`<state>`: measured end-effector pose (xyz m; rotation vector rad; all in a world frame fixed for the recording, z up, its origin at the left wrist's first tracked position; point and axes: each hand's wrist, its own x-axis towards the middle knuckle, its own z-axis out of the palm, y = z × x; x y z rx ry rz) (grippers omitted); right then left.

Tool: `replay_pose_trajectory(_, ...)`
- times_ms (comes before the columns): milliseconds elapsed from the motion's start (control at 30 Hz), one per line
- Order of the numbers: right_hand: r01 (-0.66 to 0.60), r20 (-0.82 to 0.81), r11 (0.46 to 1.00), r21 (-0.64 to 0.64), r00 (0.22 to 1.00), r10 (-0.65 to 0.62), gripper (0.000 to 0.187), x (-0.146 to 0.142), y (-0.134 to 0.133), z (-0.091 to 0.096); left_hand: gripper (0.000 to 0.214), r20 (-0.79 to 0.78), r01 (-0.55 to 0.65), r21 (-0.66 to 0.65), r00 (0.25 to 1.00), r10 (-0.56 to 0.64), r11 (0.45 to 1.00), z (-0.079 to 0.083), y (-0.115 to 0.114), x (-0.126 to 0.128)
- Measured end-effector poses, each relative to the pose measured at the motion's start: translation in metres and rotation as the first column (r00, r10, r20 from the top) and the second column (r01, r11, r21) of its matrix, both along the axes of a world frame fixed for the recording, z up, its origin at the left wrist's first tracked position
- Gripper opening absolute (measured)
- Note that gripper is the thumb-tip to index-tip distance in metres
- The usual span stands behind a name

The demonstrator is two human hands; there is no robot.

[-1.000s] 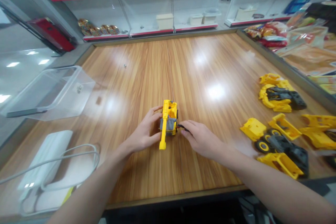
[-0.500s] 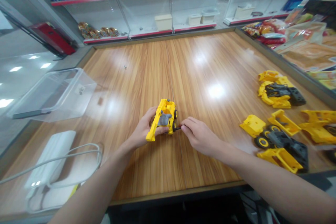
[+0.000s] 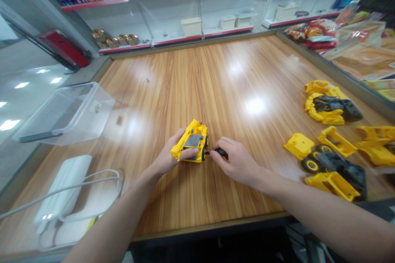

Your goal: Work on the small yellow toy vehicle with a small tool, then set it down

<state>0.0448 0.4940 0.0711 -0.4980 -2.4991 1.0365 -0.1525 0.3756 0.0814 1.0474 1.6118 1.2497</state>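
Note:
A yellow toy construction truck (image 3: 195,140) with a grey middle part and black wheels is gripped by my left hand (image 3: 169,153) from its left side, the thumb lying across its near part. My right hand (image 3: 232,157) is closed round the black handle of a screwdriver (image 3: 221,152). Its shaft points left and its tip meets the truck at the near wheel on the right side. Whether the tip sits in a screw is too small to make out.
Yellow and black toy truck parts (image 3: 331,166) lie at the right, with another group (image 3: 330,104) behind them. A clear plastic box (image 3: 101,109) and a white power strip (image 3: 64,187) with its cable are at the left. A tiny metal piece (image 3: 147,80) lies farther back.
The toy truck has tilted in my left hand, its yellow arm swinging up and its grey part turning. My right hand's fingers have shifted, so the black screwdriver handle now shows.

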Motion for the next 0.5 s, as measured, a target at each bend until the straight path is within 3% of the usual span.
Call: replay_pose_trajectory(500,-0.036,-0.008,0.999,-0.015,0.999,0.035,0.009,0.0007,0.0013,0.0013,0.047,0.015,-0.007,-0.011,1.0,0.007,1.0,-0.001,0.0012,0.0023)
